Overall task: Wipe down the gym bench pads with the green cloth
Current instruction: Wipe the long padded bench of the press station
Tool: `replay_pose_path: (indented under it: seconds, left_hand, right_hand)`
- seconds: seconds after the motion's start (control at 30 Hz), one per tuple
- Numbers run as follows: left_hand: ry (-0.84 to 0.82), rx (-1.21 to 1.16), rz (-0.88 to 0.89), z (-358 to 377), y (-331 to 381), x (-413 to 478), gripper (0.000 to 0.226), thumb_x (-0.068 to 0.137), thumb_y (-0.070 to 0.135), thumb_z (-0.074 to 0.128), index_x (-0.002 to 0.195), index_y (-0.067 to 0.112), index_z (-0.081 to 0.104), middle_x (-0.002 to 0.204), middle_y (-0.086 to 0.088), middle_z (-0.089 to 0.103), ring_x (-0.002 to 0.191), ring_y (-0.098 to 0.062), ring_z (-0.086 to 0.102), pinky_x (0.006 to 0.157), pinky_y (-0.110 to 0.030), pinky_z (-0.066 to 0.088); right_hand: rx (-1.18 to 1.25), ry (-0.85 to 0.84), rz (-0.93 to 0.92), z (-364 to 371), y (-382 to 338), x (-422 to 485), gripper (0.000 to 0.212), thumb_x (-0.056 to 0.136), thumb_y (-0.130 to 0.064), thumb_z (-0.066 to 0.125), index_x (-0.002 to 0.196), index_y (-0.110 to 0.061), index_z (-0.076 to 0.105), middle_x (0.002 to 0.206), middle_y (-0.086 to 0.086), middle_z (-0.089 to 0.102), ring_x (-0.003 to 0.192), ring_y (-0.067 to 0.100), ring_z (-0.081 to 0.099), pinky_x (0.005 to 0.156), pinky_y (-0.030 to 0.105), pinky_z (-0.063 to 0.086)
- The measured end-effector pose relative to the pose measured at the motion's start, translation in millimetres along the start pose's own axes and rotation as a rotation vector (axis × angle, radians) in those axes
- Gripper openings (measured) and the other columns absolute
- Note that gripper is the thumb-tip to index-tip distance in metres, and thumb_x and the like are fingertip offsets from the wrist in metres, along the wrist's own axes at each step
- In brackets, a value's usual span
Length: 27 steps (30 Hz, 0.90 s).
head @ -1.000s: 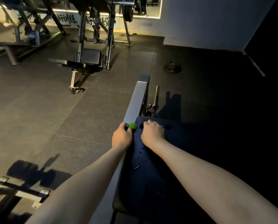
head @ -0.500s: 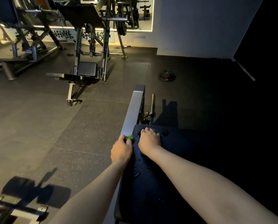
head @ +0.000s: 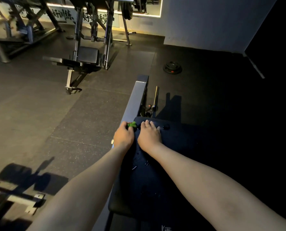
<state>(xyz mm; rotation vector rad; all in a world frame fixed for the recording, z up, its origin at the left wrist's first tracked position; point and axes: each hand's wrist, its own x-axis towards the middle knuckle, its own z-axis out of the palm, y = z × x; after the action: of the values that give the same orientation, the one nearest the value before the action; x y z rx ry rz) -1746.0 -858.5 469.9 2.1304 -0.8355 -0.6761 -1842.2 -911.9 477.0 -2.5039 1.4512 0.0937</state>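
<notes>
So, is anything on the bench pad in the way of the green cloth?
Only the right hand, flat on the pad just right of the green cloth in the left hand. The pad's right side is too dark to judge.

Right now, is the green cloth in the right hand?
No: the left hand grips the green cloth, while the right hand rests flat on the bench pad.

Far wall, low down: pale strip panel (head: 64,15) with black brush-style Chinese characters. Left group reads "好训练". Right group begins "好" and ends "觉"; the characters between are cut by the black steel machine uprights (head: 109,30), reading uncertain. Near edge of the dark padded bench pad (head: 147,189): faint pale mark, too dim to read.
</notes>
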Motion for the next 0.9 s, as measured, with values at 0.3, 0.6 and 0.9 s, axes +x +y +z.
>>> replay_pose_path:
  seconds: [0.3,0.6,0.9]
  left_hand:
    - [0.059,-0.068,-0.087,-22.1,-41.5,-42.0,0.023,0.094,0.041,0.056,0.086,0.020,0.061,0.089,-0.001,0.070,0.087,-0.026,0.062,0.068,-0.035,0.040]
    - [-0.058,-0.319,-0.060,3.6,9.4,14.5,0.037,0.095,0.024,0.056,0.132,0.026,0.059,0.124,0.001,0.065,0.113,-0.021,0.061,0.101,-0.035,0.047]
    - [0.034,-0.127,-0.091,2.3,-4.0,-0.6,0.017,0.096,0.037,0.050,0.092,0.022,0.059,0.093,0.003,0.065,0.092,-0.026,0.057,0.077,-0.035,0.040]
  right_hand:
    - [0.047,0.086,-0.058,0.2,9.8,-8.9,0.039,0.094,-0.012,0.043,0.132,-0.008,0.049,0.138,0.008,0.047,0.135,0.026,0.036,0.109,0.046,0.031]
    - [0.013,0.019,-0.057,-4.2,8.7,-0.3,0.047,0.094,-0.025,0.049,0.137,-0.008,0.046,0.145,0.009,0.043,0.139,0.027,0.033,0.109,0.050,0.031]
    - [-0.003,0.013,-0.012,0.0,-0.2,-0.9,0.050,0.095,-0.023,0.043,0.142,-0.006,0.041,0.148,0.010,0.039,0.143,0.028,0.027,0.111,0.055,0.028]
